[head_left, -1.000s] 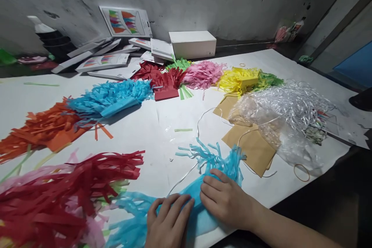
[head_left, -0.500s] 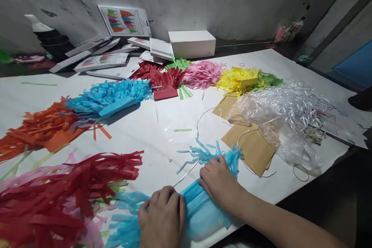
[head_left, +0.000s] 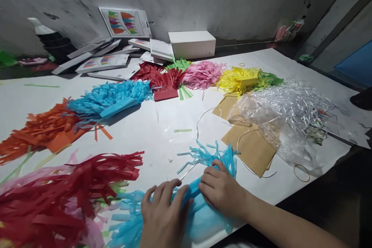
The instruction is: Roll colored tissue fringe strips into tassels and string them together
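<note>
A light blue tissue-paper tassel (head_left: 205,217) lies at the near table edge, with cut fringes at both ends and a folded band across the middle. My left hand (head_left: 164,211) is on the left part of that band, its fingers bent over the paper and slightly parted, thumb toward the fold. With curled fingers, my right hand (head_left: 221,188) grips the band's other end, close to the far fringe. A thin white string (head_left: 188,172) runs out from under the folded paper. My palms hide part of the tissue.
Red fringed tissue (head_left: 58,197) is heaped at the near left. Orange (head_left: 49,128), blue (head_left: 110,99), pink (head_left: 203,73) and yellow tassels (head_left: 240,79) lie farther back. Brown cards (head_left: 250,147), a plastic bag (head_left: 290,139) and silver strands (head_left: 293,100) are right. Printed packs (head_left: 101,62) and a white box (head_left: 192,44) line the wall.
My left hand's fingers have lifted and parted a little, shifting slightly right and up. My right hand stays near the same spot, and the folded blue band looks more gathered between the hands.
</note>
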The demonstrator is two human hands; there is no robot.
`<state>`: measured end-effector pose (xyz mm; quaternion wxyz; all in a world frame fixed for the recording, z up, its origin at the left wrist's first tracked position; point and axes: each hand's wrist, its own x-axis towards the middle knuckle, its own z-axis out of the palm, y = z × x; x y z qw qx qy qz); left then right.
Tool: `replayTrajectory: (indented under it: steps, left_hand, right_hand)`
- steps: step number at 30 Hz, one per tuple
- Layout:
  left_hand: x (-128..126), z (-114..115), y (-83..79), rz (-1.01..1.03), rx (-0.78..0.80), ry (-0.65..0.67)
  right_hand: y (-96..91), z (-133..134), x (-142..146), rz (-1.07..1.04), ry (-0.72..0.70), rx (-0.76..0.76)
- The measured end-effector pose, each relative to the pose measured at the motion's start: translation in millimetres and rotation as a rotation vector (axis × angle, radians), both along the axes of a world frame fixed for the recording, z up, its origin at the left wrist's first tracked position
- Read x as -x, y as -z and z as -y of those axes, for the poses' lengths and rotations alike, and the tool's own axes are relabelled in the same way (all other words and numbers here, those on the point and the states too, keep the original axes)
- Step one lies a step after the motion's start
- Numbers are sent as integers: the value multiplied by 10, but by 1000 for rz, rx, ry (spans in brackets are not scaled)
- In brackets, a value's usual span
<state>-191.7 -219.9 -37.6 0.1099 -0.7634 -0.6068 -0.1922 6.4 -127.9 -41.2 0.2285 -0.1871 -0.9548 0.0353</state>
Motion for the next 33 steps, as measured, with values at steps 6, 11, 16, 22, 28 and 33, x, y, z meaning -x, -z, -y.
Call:
replayTrajectory:
  steps: [6, 11, 16, 22, 28, 33]
  left_hand:
    - [-141, 84, 120, 241, -15, 36]
    - [-87, 175, 225, 261, 12, 69]
    - [-78, 163, 159, 224, 116, -16]
    - [-167, 25, 53, 5, 208, -141]
    - [-121, 41, 71, 56, 176, -139]
    - [-54, 66, 107, 150, 64, 37]
  right_hand:
    - [-3, 60, 7, -7, -64, -80]
    - [60, 47, -186, 10, -73, -66]
    - [47, 73, -214, -49, 67, 105]
    - [-12, 143, -30, -26, 340, 107]
    - [33, 137, -41, 8, 9, -21]
    - [94, 114, -44, 37, 35, 6]
